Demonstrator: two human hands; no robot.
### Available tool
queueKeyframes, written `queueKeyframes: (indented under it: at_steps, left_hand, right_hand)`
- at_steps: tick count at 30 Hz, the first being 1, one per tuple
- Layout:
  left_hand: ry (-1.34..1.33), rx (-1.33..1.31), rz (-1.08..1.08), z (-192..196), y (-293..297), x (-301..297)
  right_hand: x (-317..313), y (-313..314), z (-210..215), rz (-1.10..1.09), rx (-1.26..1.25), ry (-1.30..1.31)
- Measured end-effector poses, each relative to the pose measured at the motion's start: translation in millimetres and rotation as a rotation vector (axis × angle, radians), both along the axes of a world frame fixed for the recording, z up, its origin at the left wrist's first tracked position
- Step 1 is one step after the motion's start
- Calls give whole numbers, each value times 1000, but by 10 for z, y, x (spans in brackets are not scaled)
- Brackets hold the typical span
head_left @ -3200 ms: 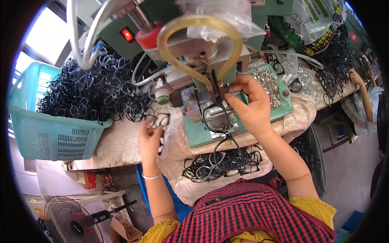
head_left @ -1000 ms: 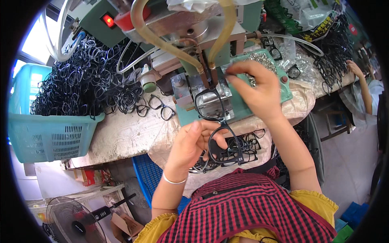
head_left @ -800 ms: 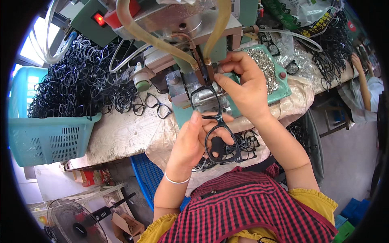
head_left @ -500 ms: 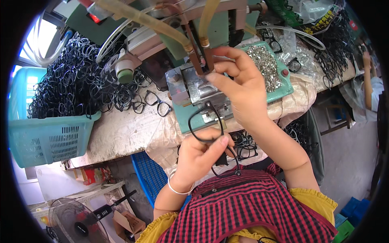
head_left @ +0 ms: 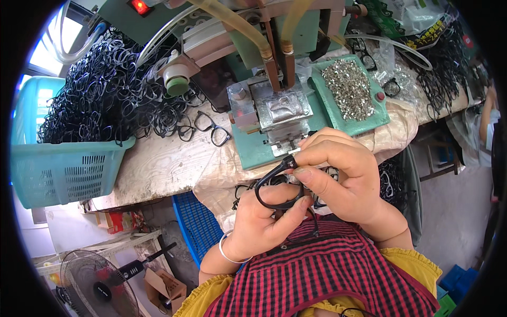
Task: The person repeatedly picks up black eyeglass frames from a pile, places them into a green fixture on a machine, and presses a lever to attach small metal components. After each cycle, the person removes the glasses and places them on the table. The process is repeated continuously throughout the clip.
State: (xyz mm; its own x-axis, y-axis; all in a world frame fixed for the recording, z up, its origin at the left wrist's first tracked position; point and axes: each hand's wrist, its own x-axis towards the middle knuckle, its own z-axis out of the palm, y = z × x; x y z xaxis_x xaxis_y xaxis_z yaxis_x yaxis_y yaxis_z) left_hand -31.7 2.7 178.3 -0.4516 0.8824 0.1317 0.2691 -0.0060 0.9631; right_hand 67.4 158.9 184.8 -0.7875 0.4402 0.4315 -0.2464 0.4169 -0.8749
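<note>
Holding a black frame [head_left: 279, 186] close to the chest, both hands now work well clear of the press [head_left: 274, 113]; half a second ago the frame was still up at the machine's jig, so it has been lifted off and drawn back toward the body. The left hand [head_left: 262, 219] grips the lower rim of one lens ring, fingers curled under it. The right hand [head_left: 340, 179] pinches the frame's upper corner between thumb and forefinger, where a hinge would sit. That suggests the pressing step on this piece is finished and it is being checked.

On the table [head_left: 163, 164], a loose frame [head_left: 211, 128] lies beside the press. A green tray [head_left: 351, 95] of small metal parts sits to its right. A blue basket [head_left: 68, 158] heaped with frames stands at the left.
</note>
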Motion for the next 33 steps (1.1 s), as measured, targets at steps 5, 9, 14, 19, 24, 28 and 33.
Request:
queueKeyframes:
  at_steps: [5,9,14,19,24,28,33]
  left_hand:
    - [-72,11,-31,-10,-34,-10]
    - [-300,-65,46,69,-35,91]
    - [-23,184,100,-140,-129,-204]
    - [637,40,684,-519,-169,-1330]
    - [1382,-301,136,-931,-114,-1850]
    - [1344,-380,60,-1170,-157,-2248]
    - [-118,161,623,-839,-100,-1679]
  right_hand:
    - [-22,18,-47,18,21,55]
    - [-17,4,-61,26,-32,44]
    - [123,64,-148,-76,-78,90]
    - [525,178,-297,14,271,-362]
    - [736,802,-778,-698,639,-486]
    - [338,994,-1074,-777,725,-340]
    - [60,972,-1134,-834,667,-223]
